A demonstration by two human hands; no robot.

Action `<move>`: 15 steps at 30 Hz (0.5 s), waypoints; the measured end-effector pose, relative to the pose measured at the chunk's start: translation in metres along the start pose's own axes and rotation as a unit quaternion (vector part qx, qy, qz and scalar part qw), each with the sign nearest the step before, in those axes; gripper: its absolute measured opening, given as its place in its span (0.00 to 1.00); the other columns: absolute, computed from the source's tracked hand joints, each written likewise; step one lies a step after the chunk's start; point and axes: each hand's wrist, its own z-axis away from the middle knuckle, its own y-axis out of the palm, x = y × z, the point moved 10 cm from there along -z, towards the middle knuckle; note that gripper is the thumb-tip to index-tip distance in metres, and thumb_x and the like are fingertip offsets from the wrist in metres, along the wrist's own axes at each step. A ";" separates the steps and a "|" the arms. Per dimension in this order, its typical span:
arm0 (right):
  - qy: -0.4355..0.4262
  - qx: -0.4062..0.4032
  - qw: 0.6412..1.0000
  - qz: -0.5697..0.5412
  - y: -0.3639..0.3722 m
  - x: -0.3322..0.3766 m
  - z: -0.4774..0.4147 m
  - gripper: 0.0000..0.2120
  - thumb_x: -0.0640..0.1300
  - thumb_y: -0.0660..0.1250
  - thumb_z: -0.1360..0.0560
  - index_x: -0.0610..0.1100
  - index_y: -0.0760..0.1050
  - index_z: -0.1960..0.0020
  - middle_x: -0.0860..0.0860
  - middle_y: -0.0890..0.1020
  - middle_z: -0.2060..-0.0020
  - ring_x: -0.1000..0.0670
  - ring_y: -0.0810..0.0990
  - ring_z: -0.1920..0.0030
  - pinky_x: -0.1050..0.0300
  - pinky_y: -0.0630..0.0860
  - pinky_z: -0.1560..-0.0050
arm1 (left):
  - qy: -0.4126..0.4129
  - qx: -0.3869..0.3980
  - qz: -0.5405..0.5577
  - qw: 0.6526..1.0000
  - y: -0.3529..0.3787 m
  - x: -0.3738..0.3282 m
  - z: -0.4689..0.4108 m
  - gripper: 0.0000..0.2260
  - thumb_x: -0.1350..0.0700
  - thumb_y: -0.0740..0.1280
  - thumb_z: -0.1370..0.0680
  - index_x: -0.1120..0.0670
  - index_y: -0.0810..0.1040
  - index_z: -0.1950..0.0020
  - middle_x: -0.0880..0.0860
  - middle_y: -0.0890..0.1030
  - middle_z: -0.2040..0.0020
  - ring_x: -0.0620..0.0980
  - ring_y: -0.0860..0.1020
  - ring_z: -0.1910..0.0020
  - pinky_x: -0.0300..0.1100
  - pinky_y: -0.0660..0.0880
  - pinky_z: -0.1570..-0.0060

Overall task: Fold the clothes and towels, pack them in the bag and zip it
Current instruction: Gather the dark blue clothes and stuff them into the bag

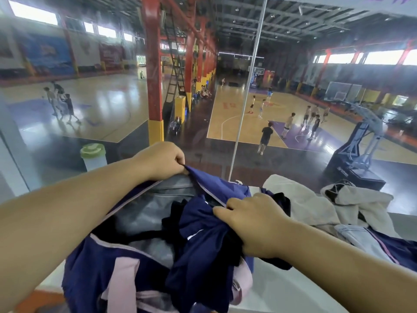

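A navy bag [90, 265] with pink straps and a grey lining stands open on the white ledge in front of me. My left hand [161, 160] pinches the far edge of the bag's opening and holds it up. My right hand [252, 222] grips a bunched navy garment [200, 245] with white marks, which lies half in the bag's mouth and hangs over its near side. A black piece of clothing shows beneath it. To the right lie a white towel [300, 199] and a grey hooded garment [358, 195].
A white bottle with a green lid [93, 155] stands at the left on the ledge [282, 290]. More folded pale and navy cloth [370, 242] lies at the far right. A glass pane runs right behind the ledge; a basketball hall with people lies far below.
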 end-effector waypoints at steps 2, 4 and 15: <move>0.011 0.064 0.998 -0.017 0.007 0.004 -0.016 0.18 0.44 0.66 0.33 0.44 0.66 0.45 0.46 0.77 0.55 0.40 0.77 0.59 0.57 0.55 0.72 | 0.010 -0.012 0.002 1.000 -0.003 -0.007 0.001 0.06 0.51 0.71 0.28 0.50 0.79 0.63 0.44 0.77 0.66 0.47 0.75 0.62 0.41 0.68 0.61; 0.039 0.088 0.995 -0.034 0.011 0.005 -0.030 0.13 0.43 0.65 0.31 0.43 0.64 0.50 0.46 0.77 0.56 0.41 0.73 0.64 0.57 0.56 0.72 | 0.020 -0.026 0.006 0.999 -0.007 -0.016 0.006 0.07 0.51 0.70 0.28 0.48 0.77 0.66 0.43 0.76 0.66 0.49 0.76 0.61 0.42 0.70 0.60; 0.260 0.154 0.926 -0.226 0.058 -0.042 -0.045 0.18 0.57 0.77 0.43 0.47 0.72 0.67 0.51 0.74 0.69 0.45 0.75 0.64 0.57 0.68 0.68 | 0.132 -0.086 -0.024 0.987 0.010 -0.025 0.083 0.05 0.48 0.69 0.27 0.48 0.79 0.57 0.44 0.75 0.58 0.45 0.74 0.58 0.43 0.73 0.54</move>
